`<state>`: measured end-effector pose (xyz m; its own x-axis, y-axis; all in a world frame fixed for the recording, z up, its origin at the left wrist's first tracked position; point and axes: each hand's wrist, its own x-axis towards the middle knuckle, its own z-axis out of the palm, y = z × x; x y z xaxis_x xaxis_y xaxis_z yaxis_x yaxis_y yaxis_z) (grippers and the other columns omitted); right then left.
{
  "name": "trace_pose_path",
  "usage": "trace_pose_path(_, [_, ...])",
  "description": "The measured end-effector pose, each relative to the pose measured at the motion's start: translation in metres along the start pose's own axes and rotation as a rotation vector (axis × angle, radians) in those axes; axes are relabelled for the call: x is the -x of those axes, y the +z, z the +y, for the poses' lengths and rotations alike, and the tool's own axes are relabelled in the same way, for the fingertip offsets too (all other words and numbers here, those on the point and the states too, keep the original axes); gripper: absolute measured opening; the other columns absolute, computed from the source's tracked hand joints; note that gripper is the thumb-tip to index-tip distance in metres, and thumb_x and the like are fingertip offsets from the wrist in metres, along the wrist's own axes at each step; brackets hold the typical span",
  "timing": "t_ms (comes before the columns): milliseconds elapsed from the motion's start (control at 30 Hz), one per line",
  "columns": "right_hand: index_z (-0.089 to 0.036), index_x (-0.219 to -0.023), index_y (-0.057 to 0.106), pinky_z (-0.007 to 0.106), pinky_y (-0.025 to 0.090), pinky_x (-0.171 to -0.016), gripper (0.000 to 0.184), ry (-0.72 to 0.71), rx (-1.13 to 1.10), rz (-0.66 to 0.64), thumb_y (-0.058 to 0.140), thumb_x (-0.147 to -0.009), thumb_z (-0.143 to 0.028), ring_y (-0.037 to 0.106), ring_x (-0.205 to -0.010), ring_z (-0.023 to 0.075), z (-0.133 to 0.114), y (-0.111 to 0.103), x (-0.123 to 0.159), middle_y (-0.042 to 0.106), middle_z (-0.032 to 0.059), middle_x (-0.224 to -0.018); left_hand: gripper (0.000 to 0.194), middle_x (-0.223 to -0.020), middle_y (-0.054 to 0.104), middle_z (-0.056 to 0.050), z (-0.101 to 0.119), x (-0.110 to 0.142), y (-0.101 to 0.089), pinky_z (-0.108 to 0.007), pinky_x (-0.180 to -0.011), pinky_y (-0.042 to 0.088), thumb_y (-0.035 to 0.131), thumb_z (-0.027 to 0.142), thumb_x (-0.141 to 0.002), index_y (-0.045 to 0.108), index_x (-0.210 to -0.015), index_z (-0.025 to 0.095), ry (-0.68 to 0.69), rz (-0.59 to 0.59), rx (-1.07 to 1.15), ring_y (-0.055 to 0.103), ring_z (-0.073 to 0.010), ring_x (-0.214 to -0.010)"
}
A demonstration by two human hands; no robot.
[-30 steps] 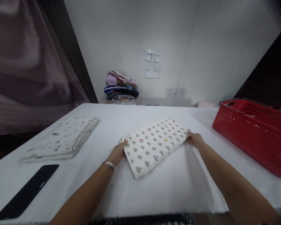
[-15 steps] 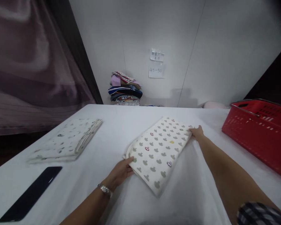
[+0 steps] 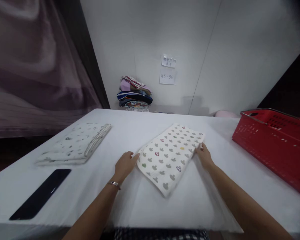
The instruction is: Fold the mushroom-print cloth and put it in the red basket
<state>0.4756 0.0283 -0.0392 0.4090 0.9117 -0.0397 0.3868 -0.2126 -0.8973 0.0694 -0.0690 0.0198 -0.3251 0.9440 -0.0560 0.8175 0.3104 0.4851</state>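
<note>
A folded white cloth [image 3: 168,155] with grey, red, green, yellow and purple mushroom prints lies slantwise on the white-covered table [image 3: 120,133]. My left hand [image 3: 125,165], with a silver watch at the wrist, is at the cloth's left edge. Its visible fingers are apart and the fingertips touch the border. At the right edge, my right hand [image 3: 204,156] pinches the cloth's side between thumb and fingers. Some of the fingertips are hidden by the cloth.
Another folded printed cloth [image 3: 75,141] lies at the left, with a dark flat phone-like slab [image 3: 41,195] in front of it. A red plastic basket [image 3: 272,150] stands on the right. Stacked folded fabrics [image 3: 135,95] sit behind the table against the wall.
My right hand has slid down the cloth's right edge towards me. The left hand has shifted up along the left edge and loosened its hold. The cloth lies flatter.
</note>
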Motion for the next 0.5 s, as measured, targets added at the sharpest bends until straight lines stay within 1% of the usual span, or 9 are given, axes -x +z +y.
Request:
trace_pose_path(67, [-0.022, -0.142, 0.036, 0.039, 0.041, -0.101, 0.08, -0.009, -0.029, -0.006, 0.063, -0.069, -0.043, 0.048, -0.123, 0.0284, 0.0, 0.006, 0.016, 0.046, 0.01, -0.14, 0.049, -0.104, 0.062, -0.011, 0.007, -0.002, 0.004, -0.031, -0.078, 0.042, 0.039, 0.059, -0.082, 0.063, -0.092, 0.018, 0.032, -0.018, -0.043, 0.059, -0.023, -0.095])
trace_pose_path(167, [-0.023, -0.139, 0.04, 0.039, 0.041, -0.1, 0.077, -0.029, -0.06, -0.018, 0.064, -0.069, -0.042, 0.047, -0.123, 0.0293, 0.0, 0.011, 0.035, 0.045, 0.0087, -0.141, 0.045, -0.099, 0.061, -0.011, 0.014, -0.004, 0.009, -0.032, -0.074, 0.042, 0.041, 0.056, -0.082, 0.063, -0.08, 0.017, 0.052, -0.055, -0.103, 0.058, -0.0236, -0.092])
trace_pose_path(300, [-0.023, -0.137, 0.043, 0.036, 0.042, -0.1, 0.07, 0.007, -0.06, -0.035, 0.064, -0.071, -0.037, 0.046, -0.124, 0.0277, -0.005, 0.007, 0.052, 0.048, 0.0081, -0.138, 0.026, -0.099, 0.06, -0.011, 0.018, -0.004, 0.013, -0.032, -0.076, 0.041, 0.047, 0.039, -0.082, 0.062, -0.083, 0.017, 0.128, 0.012, -0.17, 0.056, -0.0239, -0.095])
trace_pose_path(367, [-0.023, -0.134, 0.045, 0.036, 0.043, -0.098, 0.065, 0.018, -0.073, -0.014, 0.062, -0.073, -0.036, 0.047, -0.124, 0.0274, -0.011, 0.001, 0.059, 0.046, 0.0085, -0.139, 0.02, -0.098, 0.061, -0.01, 0.02, -0.003, 0.013, -0.032, -0.078, 0.04, 0.049, 0.033, -0.081, 0.062, -0.083, 0.017, 0.156, 0.066, -0.16, 0.055, -0.0238, -0.096])
trace_pose_path(433, [-0.023, -0.129, 0.05, 0.036, 0.04, -0.101, 0.056, -0.056, -0.109, 0.022, 0.06, -0.075, -0.035, 0.045, -0.126, 0.0264, -0.02, -0.002, 0.068, 0.045, 0.0067, -0.141, 0.017, -0.095, 0.062, -0.008, 0.025, 0.0, 0.011, -0.03, -0.075, 0.04, 0.049, 0.031, -0.081, 0.06, -0.083, 0.018, 0.142, 0.095, -0.091, 0.056, -0.022, -0.09])
trace_pose_path(500, [-0.023, -0.119, 0.057, 0.037, 0.037, -0.104, 0.046, -0.168, -0.189, 0.0, 0.061, -0.076, -0.035, 0.044, -0.126, 0.0247, -0.035, 0.0, 0.081, 0.049, 0.0043, -0.137, 0.016, -0.087, 0.063, -0.005, 0.036, 0.006, 0.007, -0.028, -0.067, 0.039, 0.049, 0.032, -0.082, 0.058, -0.083, 0.019, 0.114, 0.077, 0.024, 0.057, -0.0188, -0.08])
